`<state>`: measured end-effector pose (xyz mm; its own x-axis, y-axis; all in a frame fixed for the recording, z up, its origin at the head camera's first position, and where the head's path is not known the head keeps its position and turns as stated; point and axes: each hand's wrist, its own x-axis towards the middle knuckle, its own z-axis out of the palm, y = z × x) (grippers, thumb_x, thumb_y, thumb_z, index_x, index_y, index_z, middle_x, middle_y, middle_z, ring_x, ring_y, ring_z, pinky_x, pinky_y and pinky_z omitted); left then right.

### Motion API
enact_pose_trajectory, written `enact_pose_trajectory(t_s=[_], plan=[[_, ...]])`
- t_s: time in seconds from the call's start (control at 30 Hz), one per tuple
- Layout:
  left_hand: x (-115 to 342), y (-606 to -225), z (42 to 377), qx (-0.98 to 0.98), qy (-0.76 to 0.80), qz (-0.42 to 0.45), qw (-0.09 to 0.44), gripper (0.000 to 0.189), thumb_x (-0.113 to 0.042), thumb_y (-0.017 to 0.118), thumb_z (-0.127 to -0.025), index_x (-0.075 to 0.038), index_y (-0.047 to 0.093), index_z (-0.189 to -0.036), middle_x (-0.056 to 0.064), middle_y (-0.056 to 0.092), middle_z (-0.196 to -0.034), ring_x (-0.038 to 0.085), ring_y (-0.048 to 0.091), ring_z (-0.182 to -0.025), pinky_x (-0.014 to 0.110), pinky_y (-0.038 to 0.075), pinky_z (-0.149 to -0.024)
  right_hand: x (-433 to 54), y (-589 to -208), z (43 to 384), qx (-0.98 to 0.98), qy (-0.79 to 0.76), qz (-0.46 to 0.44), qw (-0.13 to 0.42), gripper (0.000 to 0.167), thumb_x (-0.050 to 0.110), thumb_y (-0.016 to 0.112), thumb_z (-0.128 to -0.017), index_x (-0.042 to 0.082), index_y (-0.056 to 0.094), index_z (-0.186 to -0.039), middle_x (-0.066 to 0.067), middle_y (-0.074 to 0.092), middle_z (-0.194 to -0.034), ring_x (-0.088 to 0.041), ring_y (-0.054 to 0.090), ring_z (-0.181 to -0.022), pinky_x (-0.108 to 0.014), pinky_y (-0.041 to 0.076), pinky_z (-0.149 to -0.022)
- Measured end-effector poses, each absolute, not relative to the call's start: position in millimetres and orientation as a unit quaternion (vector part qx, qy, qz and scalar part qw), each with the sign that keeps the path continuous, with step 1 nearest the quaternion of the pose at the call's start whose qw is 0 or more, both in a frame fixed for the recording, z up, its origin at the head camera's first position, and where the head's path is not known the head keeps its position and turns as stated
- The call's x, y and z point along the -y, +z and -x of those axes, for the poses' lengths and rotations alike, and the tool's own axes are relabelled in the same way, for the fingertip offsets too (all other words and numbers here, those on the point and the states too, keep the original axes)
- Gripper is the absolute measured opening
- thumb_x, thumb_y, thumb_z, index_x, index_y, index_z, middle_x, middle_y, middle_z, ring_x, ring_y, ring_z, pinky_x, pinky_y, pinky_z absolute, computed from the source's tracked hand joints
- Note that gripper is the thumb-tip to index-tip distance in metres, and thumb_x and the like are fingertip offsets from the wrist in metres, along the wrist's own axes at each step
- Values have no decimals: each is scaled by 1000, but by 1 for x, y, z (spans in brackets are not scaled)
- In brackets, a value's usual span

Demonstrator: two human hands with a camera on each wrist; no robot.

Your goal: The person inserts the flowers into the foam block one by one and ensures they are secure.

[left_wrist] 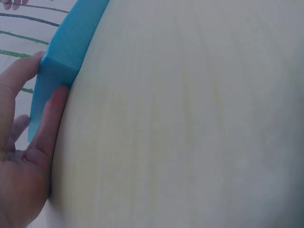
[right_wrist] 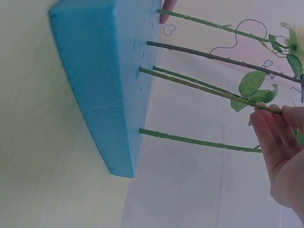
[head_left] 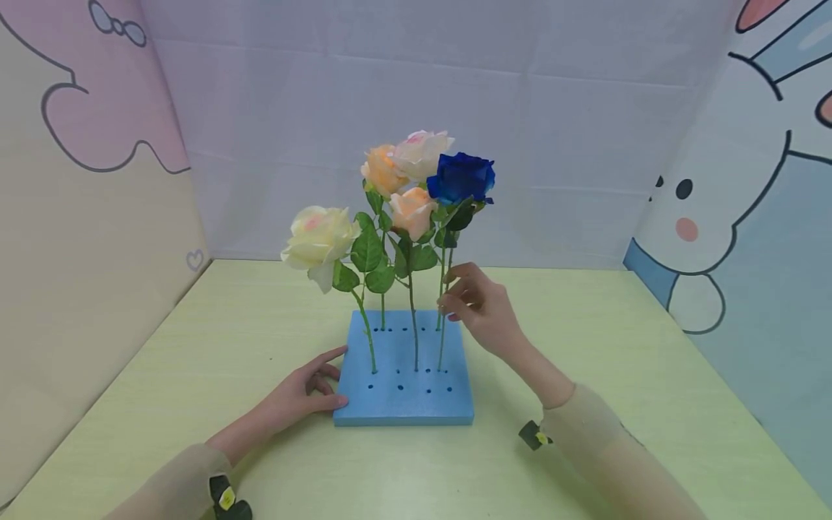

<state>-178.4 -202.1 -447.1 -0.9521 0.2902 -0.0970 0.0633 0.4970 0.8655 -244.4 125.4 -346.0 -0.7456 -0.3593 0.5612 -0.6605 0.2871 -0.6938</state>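
Note:
A blue foam block [head_left: 403,404] with rows of small holes lies on the table. Several artificial roses stand upright in it. My right hand [head_left: 484,307] pinches the stem [right_wrist: 204,88] of the dark blue rose [head_left: 461,178] between thumb and fingertips; the stem's lower end is in a hole at the front right. My left hand [head_left: 305,386] rests against the block's left side, fingers fairly straight, with thumb and a finger touching its edge [left_wrist: 61,61] in the left wrist view. A cream rose [head_left: 320,242] leans left; a peach rose [head_left: 412,211] stands in the middle.
Behind these stand an orange-yellow rose [head_left: 382,170] and a pale pink rose [head_left: 422,153]. Bare holes run along the block's front. Pale green tabletop [head_left: 260,318] surrounds the block, with a plain backdrop [head_left: 552,144] behind and cartoon-printed panels at both sides.

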Motion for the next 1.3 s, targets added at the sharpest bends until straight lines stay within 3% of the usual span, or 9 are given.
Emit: enact_pose_trajectory(t_s=[0.23, 0.53, 1.0, 1.1, 1.3], plan=[[202, -447, 178, -857, 491, -99, 117, 85, -30, 79, -84, -21, 33, -155, 12, 58, -127, 17, 61, -94, 24, 52, -76, -130, -343, 245, 808, 472, -335, 109, 19, 11, 70, -91, 10, 63, -108, -10, 76, -88, -9, 73, -71, -26, 58, -70], [202, -448, 178, -856, 492, -102, 116, 85, -29, 79, -84, -21, 32, -155, 12, 58, -126, 17, 61, -94, 24, 52, -75, -134, -338, 247, 819, 460, -337, 62, 15, 11, 69, -92, 10, 66, -106, -9, 77, -94, -26, 75, -80, -31, 60, -74], [202, -449, 179, -857, 491, -104, 115, 85, -29, 79, -84, -21, 32, -155, 12, 59, -127, 17, 61, -94, 23, 52, -76, -135, -337, 246, 821, 451, -347, 47, 12, 6, 68, -92, 7, 65, -103, -12, 76, -94, -20, 76, -77, -41, 60, -74], [202, -449, 179, -858, 490, -104, 115, 85, -30, 79, -84, -22, 32, -155, 12, 59, -127, 17, 61, -94, 23, 52, -76, -135, -337, 246, 824, 448, -344, 44, 11, 7, 68, -92, 8, 66, -103, -11, 76, -94, -18, 76, -77, -38, 60, -74], [202, -450, 179, -862, 483, -105, 114, 85, -32, 79, -84, -22, 32, -155, 12, 59, -126, 16, 61, -93, 23, 52, -76, -135, -339, 245, 821, 449, -349, 44, 12, 6, 67, -92, 6, 65, -104, -13, 76, -96, -25, 76, -79, -30, 60, -73]])
